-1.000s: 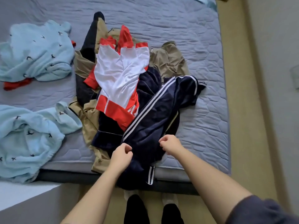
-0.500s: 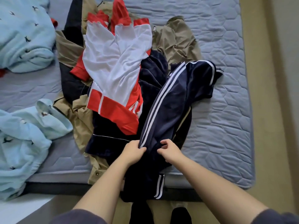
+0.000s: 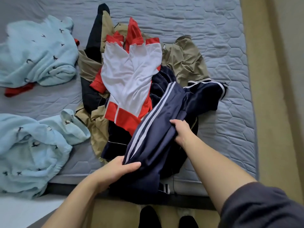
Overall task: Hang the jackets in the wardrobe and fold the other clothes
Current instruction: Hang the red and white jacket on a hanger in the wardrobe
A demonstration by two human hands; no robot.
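A navy garment with white side stripes [image 3: 158, 129] lies on top of a clothes pile at the near edge of the bed, part of it hanging over the edge. My left hand [image 3: 118, 168] grips its lower striped edge, thumb on top. My right hand [image 3: 181, 132] grips a fold higher up on its right side. Under and beside it lie a red and white jacket [image 3: 131, 79], a tan jacket [image 3: 185, 63] and a dark navy garment [image 3: 115, 142].
The grey quilted mattress [image 3: 230, 120] carries two pale blue printed garments, one at the far left [image 3: 37, 53] and one at the near left [image 3: 32, 150]; a red piece [image 3: 18, 91] pokes out under the far one. A beige floor strip [image 3: 269, 112] runs along the right.
My hands have spread apart along the navy striped garment: the left slid down toward the bed's edge, the right moved up and to the right. The garment is bunched between them.
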